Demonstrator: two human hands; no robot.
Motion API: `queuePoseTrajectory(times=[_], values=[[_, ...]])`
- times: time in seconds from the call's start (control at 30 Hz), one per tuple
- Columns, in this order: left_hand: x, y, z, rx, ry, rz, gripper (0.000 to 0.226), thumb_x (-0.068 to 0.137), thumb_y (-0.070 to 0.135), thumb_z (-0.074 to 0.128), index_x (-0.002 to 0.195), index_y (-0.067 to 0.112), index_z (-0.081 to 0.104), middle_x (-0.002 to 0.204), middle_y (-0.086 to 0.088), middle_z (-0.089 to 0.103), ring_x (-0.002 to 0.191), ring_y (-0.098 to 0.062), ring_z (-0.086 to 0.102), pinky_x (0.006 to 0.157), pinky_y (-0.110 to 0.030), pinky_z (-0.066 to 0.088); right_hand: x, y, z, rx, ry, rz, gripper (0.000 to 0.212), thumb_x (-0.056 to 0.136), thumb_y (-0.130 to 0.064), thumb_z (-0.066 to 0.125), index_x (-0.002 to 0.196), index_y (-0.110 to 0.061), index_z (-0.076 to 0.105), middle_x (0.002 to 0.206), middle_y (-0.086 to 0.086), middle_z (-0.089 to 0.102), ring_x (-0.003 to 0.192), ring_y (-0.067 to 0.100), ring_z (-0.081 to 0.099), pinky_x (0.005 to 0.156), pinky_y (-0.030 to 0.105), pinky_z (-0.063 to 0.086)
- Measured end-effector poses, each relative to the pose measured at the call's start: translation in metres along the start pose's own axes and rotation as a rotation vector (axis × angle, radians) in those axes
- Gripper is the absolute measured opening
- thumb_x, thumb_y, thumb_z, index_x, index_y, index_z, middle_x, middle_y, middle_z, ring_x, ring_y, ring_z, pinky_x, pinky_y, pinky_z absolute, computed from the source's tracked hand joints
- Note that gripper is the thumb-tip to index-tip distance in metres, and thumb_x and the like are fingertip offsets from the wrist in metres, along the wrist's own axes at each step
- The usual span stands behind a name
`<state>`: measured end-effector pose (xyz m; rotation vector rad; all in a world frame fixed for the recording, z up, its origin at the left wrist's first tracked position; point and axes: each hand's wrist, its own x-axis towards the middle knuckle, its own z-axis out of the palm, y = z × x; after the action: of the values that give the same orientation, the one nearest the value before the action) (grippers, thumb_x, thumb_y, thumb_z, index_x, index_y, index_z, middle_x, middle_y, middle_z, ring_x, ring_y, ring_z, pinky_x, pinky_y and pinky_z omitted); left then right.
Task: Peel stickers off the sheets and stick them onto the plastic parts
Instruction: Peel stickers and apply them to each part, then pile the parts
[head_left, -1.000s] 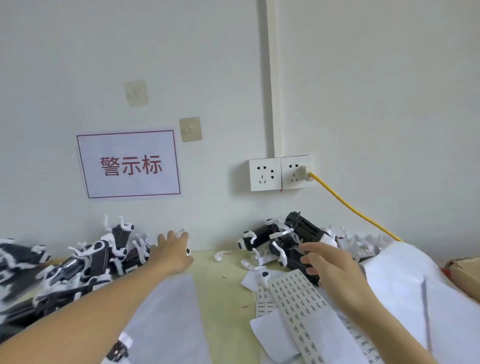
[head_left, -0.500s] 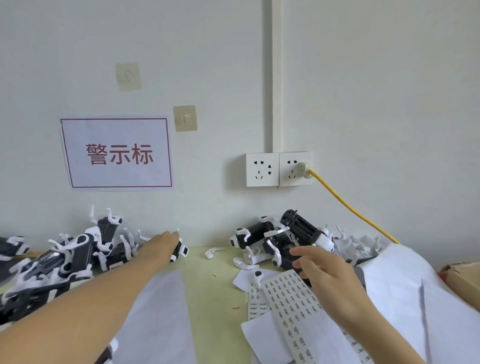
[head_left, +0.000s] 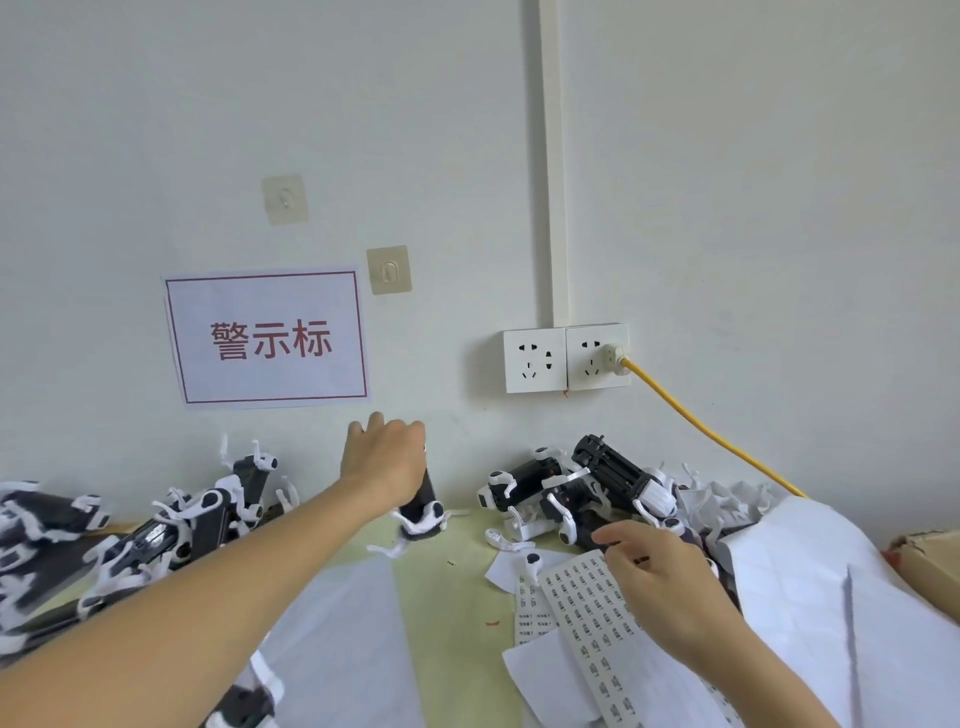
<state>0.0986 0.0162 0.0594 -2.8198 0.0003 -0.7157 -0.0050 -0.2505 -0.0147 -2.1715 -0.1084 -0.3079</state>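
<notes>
My left hand (head_left: 385, 460) grips a black-and-white plastic part (head_left: 422, 512) and holds it above the table, between the two piles. A pile of the same parts (head_left: 171, 525) lies at the left, and another pile (head_left: 587, 488) sits against the wall at the right. My right hand (head_left: 660, 577) rests with curled fingers on the upper end of a sticker sheet (head_left: 597, 623) printed with rows of small labels. Whether its fingertips pinch a sticker is hidden.
Blank white backing sheets (head_left: 810, 613) heap up at the right, and another white sheet (head_left: 343, 644) lies at the centre left. A yellow cable (head_left: 701, 426) runs from the wall socket (head_left: 566, 358) down behind the papers. A cardboard box edge (head_left: 930, 561) shows at far right.
My left hand has taken a plastic part from the left pile and lifted it up and to the right. My right hand stayed on the sticker sheet.
</notes>
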Motion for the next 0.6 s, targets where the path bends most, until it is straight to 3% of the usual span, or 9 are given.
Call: queuePoseTrajectory(times=[0.13, 0.33, 0.43, 0.53, 0.6], values=[[-0.028, 0.018, -0.002, -0.580, 0.086, -0.267, 0.018, 0.103, 0.026, 0.044, 0.104, 0.012, 0.055, 0.105, -0.010, 0.062, 0.090, -0.033, 0.055, 0.074, -0.035, 0.041, -0.002, 0.000, -0.002, -0.010, 0.000, 0.006, 0.031, 0.101, -0.020, 0.044, 0.122, -0.031, 0.064, 0.111, -0.010, 0.064, 0.089, -0.008, 0.056, 0.061, 0.012, 0.041], [-0.088, 0.057, 0.024, -1.327, 0.123, -0.717, 0.015, 0.105, 0.018, 0.035, 0.115, 0.009, 0.042, 0.112, -0.017, 0.063, 0.095, -0.036, 0.068, 0.082, -0.042, 0.053, -0.002, 0.001, -0.003, -0.039, 0.019, 0.010, 0.030, 0.101, -0.020, 0.044, 0.119, -0.032, 0.064, 0.112, -0.012, 0.064, 0.086, -0.009, 0.056, 0.056, 0.006, 0.038], [-0.112, 0.071, 0.034, -1.360, 0.065, -0.771, 0.008, 0.105, 0.017, 0.035, 0.111, 0.011, 0.036, 0.108, -0.015, 0.062, 0.091, -0.029, 0.066, 0.072, -0.035, 0.048, -0.003, 0.001, -0.005, -0.042, 0.007, 0.011, 0.029, 0.101, -0.020, 0.044, 0.119, -0.031, 0.065, 0.102, -0.019, 0.061, 0.075, -0.005, 0.060, 0.048, 0.005, 0.041], [-0.120, 0.071, 0.034, -1.276, 0.008, -0.737, 0.007, 0.103, 0.013, 0.040, 0.103, 0.009, 0.034, 0.094, -0.010, 0.057, 0.075, -0.016, 0.056, 0.055, -0.028, 0.038, -0.003, 0.000, -0.006, -0.094, -0.035, 0.016, 0.029, 0.100, -0.023, 0.047, 0.122, -0.031, 0.064, 0.099, -0.020, 0.060, 0.079, -0.003, 0.062, 0.050, 0.006, 0.041], [-0.122, 0.065, 0.031, -1.217, -0.017, -0.709, 0.009, 0.099, 0.010, 0.044, 0.103, 0.008, 0.036, 0.093, -0.008, 0.056, 0.078, -0.023, 0.059, 0.059, -0.032, 0.042, -0.004, -0.001, -0.006, -0.145, -0.051, 0.028, 0.030, 0.098, -0.023, 0.050, 0.125, -0.030, 0.062, 0.099, -0.015, 0.061, 0.079, 0.001, 0.063, 0.054, 0.010, 0.043]])
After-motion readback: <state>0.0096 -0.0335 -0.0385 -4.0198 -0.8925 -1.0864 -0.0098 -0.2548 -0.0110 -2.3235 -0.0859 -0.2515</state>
